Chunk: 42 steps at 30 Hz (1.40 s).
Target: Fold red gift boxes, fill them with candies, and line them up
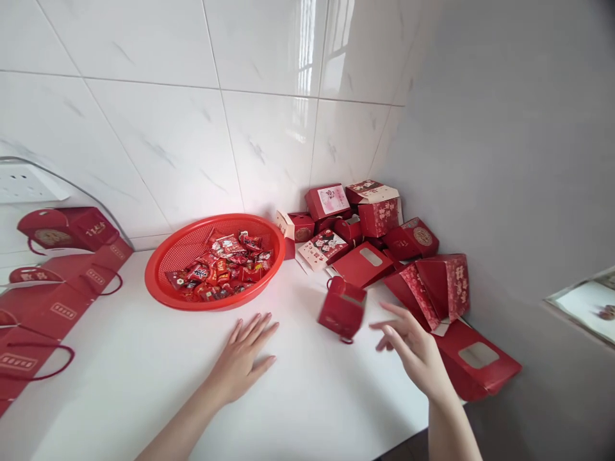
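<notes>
Deep red card forms the small box (341, 310), which is blurred and tilted above or on the white tabletop (307, 410); whether it rests there cannot be told. It is just beside the right hand (408, 342), between that hand and the red basket (150, 276) of wrapped sweets (220, 264). The right hand's fingers are parted, with a slim gap between their tips and the box, so it grips nothing. The left hand (244, 358) lies palm down, fingers spread, with nothing seen in it.

The box is probably light, stiff along its folds but easily dented on its flat faces, and perhaps a little slick. Two opposite walls, pinched gently near the edges, would seem the safest hold; the thin cord loop (346, 340) looks limp and would likely let it swing. Beyond the right hand, a windowed box (504, 369) lies near a heap of boxes (379, 219).
</notes>
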{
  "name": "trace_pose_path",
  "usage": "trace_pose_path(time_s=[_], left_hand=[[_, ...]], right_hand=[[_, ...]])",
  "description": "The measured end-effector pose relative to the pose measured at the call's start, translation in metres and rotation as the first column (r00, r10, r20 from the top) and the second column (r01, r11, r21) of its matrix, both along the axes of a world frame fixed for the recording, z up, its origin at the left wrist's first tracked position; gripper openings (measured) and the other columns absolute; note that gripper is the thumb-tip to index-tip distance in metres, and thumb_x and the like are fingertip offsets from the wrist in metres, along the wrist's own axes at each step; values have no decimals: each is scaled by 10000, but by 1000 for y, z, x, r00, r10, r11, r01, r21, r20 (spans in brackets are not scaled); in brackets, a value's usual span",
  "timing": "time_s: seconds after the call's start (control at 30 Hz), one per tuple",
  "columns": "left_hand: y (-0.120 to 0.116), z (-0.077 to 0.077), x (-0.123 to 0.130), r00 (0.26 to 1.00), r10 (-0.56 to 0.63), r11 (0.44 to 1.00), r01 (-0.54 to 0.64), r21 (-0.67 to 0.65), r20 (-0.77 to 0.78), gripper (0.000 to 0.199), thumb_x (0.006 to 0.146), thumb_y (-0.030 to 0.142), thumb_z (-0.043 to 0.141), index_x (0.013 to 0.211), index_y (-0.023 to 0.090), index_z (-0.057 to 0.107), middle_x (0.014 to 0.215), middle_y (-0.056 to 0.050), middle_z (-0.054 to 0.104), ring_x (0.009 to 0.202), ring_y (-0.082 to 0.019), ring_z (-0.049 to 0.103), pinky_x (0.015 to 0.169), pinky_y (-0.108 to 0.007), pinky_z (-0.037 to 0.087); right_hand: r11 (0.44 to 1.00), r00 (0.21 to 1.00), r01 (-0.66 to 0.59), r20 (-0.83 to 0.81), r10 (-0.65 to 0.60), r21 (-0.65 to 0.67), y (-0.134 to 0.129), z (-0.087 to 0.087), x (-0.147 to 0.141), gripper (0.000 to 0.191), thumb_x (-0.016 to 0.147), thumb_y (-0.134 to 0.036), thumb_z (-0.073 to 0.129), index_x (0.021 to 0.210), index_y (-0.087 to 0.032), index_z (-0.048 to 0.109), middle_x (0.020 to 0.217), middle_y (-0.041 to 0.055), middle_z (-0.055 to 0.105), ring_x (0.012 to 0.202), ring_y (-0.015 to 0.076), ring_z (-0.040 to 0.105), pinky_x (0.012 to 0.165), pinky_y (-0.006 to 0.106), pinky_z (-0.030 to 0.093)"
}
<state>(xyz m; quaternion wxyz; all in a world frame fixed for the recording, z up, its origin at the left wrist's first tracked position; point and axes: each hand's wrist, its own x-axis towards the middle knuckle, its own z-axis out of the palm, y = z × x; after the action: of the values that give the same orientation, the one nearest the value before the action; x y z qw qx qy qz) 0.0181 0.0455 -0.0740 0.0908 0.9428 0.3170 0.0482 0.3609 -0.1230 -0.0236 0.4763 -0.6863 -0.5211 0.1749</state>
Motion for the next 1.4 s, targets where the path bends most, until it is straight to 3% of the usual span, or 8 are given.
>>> trace_pose_path(time_s=[0.1,0.3,0.53,0.63,0.77,0.93,1.1,1.4], left_hand=[[-2,1,0,1000,-6,1000,6,3,6,615,1003,488,389,1559,392,145,1627,5,206,1497,-272,220,1198,-565,180],[-6,2,-1,999,-1,1000,1,12,41,626,1002,431,416,1568,327,170,1619,-27,251,1484,-287,253,1188,-574,223],[-15,13,-2,970,82,996,-72,-54,230,375,970,263,476,1343,242,511,1421,-91,516,1301,-243,500,1097,-447,410],[-15,38,-1,907,108,994,-97,-47,406,298,957,201,485,1247,221,550,1193,-89,609,1090,-195,597,935,-338,497],[-13,90,11,821,76,994,-108,23,566,261,963,205,498,1200,232,606,936,-36,622,856,-155,606,802,-290,486],[-18,133,25,915,254,962,-271,12,314,223,939,368,534,862,216,677,808,-15,602,723,-156,585,641,-274,413],[-24,133,11,889,450,893,-450,-22,84,241,910,314,488,703,194,511,741,0,565,614,-136,521,548,-256,305],[-21,112,12,815,579,753,-547,-366,-28,538,921,546,391,520,188,363,510,-7,513,469,-133,464,490,-254,267]], right_hand=[[988,987,-136,-79,141,70,22,22,-11,345,1006,-400,458,1306,-234,499,1023,86,717,705,174,694,614,301,558],[962,919,-274,298,259,9,84,69,-36,245,1001,-370,488,1198,-256,578,1148,58,682,988,190,658,862,330,531],[889,684,-146,605,408,-434,128,84,-68,517,929,-318,577,1410,-201,427,1288,146,616,1118,321,626,844,422,514],[818,638,-31,619,459,-575,137,85,-76,459,943,-177,475,1401,-182,436,972,121,714,890,295,695,687,343,476],[846,704,-155,543,457,-510,136,93,-86,449,978,-207,431,1423,-236,381,867,68,714,845,248,687,654,269,403],[813,756,-402,347,554,-422,124,96,-99,381,990,-244,388,1372,-245,388,769,18,677,715,196,642,607,240,374],[789,777,-421,271,568,-447,128,85,-95,184,983,-231,380,1129,-234,492,709,-13,626,610,162,577,553,236,351],[790,514,-124,643,569,-600,138,73,-114,286,991,-317,459,1039,-100,639,1074,190,657,1036,316,636,788,371,473]])
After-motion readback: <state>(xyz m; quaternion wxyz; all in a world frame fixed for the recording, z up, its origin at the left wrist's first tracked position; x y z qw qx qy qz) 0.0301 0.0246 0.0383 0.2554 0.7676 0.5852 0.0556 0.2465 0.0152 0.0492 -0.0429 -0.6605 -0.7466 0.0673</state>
